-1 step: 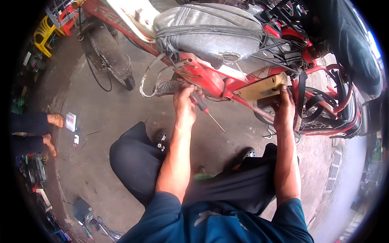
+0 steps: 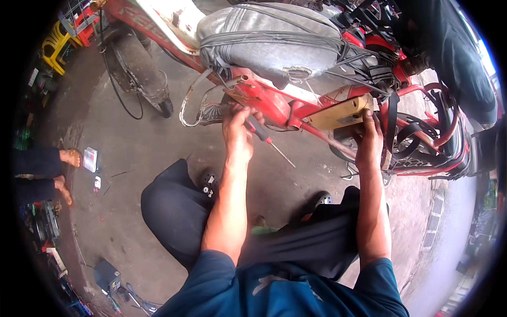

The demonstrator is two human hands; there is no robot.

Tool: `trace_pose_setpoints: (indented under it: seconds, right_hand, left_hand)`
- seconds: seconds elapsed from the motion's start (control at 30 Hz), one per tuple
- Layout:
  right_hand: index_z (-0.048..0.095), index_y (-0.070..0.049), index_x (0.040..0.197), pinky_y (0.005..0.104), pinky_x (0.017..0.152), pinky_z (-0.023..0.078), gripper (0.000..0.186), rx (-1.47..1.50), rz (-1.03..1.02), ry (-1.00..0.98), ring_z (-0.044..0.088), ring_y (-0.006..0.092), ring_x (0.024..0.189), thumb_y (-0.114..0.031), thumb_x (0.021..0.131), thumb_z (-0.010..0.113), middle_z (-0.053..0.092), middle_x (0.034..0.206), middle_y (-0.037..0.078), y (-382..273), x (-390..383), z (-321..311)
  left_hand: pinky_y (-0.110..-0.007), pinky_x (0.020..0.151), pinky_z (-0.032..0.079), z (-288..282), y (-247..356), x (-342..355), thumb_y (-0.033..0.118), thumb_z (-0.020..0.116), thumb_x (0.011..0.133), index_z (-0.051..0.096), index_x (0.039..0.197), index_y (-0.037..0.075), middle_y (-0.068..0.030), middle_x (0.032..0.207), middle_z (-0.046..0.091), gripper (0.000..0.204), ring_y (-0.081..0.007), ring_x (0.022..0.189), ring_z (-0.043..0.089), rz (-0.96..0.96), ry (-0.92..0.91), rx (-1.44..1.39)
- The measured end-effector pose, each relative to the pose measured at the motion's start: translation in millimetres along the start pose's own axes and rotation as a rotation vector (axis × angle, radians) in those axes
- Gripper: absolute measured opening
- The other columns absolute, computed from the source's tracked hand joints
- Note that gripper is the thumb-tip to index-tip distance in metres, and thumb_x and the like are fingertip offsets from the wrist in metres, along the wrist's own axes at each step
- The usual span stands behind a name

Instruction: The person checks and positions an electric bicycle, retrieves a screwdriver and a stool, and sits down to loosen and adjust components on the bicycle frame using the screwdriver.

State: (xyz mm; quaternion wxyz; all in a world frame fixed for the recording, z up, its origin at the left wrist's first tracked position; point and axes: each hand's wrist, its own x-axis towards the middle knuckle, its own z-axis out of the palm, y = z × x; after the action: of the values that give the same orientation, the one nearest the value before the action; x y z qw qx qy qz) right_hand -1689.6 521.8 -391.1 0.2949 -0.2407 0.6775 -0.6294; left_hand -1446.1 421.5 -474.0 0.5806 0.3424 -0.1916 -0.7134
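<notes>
From where I stand, the left hand (image 2: 238,128) has its fingers curled round the red-and-black handle of a screwdriver (image 2: 259,130), the shaft slanting down to the right, clear of the bike. The right hand (image 2: 371,138) grips the right end of a tan casing (image 2: 338,114); how far those fingers wrap behind it I can't tell. The casing lies against the red bike frame (image 2: 270,104), below the grey seat (image 2: 253,64).

It's cramped in there: the seat, bound with dark cords, bulges over the frame, and a black strap (image 2: 392,124) hangs just beside the right hand. On the other side, a bent metal tube (image 2: 182,112) juts out near the left hand, with a mudguarded wheel (image 2: 132,68) beyond.

Someone else's bare feet (image 2: 69,157) are over at the left, near a small box (image 2: 90,159) on the floor. A yellow plastic chair (image 2: 53,50) stands farther back, a dark box (image 2: 107,276) sits at lower left, and a floor grate (image 2: 433,222) lies off to the right.
</notes>
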Motion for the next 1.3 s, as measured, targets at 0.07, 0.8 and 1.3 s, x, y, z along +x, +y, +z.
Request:
trace_pose_setpoints:
  seconds: [0.07,0.8,1.3]
  right_hand:
    - [0.040,-0.002,0.133,0.0359,0.088,0.043,0.062,-0.049,-0.028,-0.006,0.051,0.0209,0.106,-0.042,0.089,0.055,0.051,0.122,0.009,0,2,-2]
    - [0.038,-0.002,0.135,0.0367,0.090,0.044,0.066,0.013,-0.144,-0.013,0.049,0.0218,0.110,-0.042,0.087,0.060,0.049,0.124,0.013,3,16,5]
    - [0.037,-0.004,0.137,0.0377,0.092,0.041,0.072,-0.009,-0.126,-0.004,0.047,0.0228,0.113,-0.047,0.084,0.061,0.046,0.128,0.012,2,14,4]
  left_hand:
    - [-0.044,0.069,0.051,9,15,2,0.015,0.054,0.088,0.049,0.100,0.005,-0.0105,0.089,0.057,0.016,-0.0267,0.080,0.061,0.070,-0.061,0.006]
    - [-0.030,0.071,0.051,18,-23,29,0.013,0.059,0.088,0.039,0.120,0.002,-0.0079,0.111,0.050,0.039,-0.0139,0.095,0.053,0.383,0.059,0.077]
    - [-0.027,0.057,0.053,23,-19,35,0.017,0.063,0.087,0.044,0.111,0.004,-0.0060,0.096,0.054,0.034,-0.0125,0.068,0.057,0.756,0.082,0.463]
